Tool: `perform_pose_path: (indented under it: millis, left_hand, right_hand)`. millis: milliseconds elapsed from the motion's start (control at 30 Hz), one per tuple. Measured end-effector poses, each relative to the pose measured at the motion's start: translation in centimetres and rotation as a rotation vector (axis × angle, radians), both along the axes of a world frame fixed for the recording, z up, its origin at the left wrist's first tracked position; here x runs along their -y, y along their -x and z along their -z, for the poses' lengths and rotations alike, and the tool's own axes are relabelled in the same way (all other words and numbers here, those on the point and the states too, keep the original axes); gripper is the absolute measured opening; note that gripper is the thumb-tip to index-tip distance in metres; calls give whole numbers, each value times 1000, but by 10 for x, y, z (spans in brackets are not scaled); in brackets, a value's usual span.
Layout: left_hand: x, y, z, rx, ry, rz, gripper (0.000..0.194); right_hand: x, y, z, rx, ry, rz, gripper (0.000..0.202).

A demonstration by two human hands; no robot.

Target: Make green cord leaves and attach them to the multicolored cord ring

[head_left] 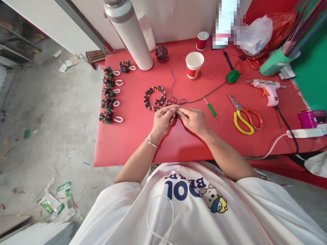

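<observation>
My left hand [165,119] and my right hand [192,119] meet fingertip to fingertip over the red table [122,143], both pinching yarn. A small dark green piece hangs between them, mostly hidden by the fingers. Green yarn runs from there to a green yarn ball [232,76] at the right. Just beyond my left hand lies a curled multicoloured crocheted strip [154,98]. Thin yarn leads back to a multicoloured ball [161,53]. A green-handled crochet hook [211,110] rests right of my right hand.
Crocheted rosettes with white bead loops [105,116] line the left edge. A tall bottle [131,37], paper cup [194,64] and red thread spool [202,41] stand behind. Scissors [244,119], a pink glue gun [271,92] and a green holder [274,63] are at right.
</observation>
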State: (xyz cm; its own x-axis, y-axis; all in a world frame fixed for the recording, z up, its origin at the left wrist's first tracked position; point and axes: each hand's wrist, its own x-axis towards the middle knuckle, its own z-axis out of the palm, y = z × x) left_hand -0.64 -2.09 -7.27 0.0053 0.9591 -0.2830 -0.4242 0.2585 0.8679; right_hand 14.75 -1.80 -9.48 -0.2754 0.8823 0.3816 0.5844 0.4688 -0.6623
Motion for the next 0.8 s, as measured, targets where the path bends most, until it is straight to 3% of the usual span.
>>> perform_pose_path:
  millis: [800]
  left_hand:
    - [1,0,-4,-54,-19,-27,13]
  right_hand:
    - [0,-1,-2,4,15,-2,29]
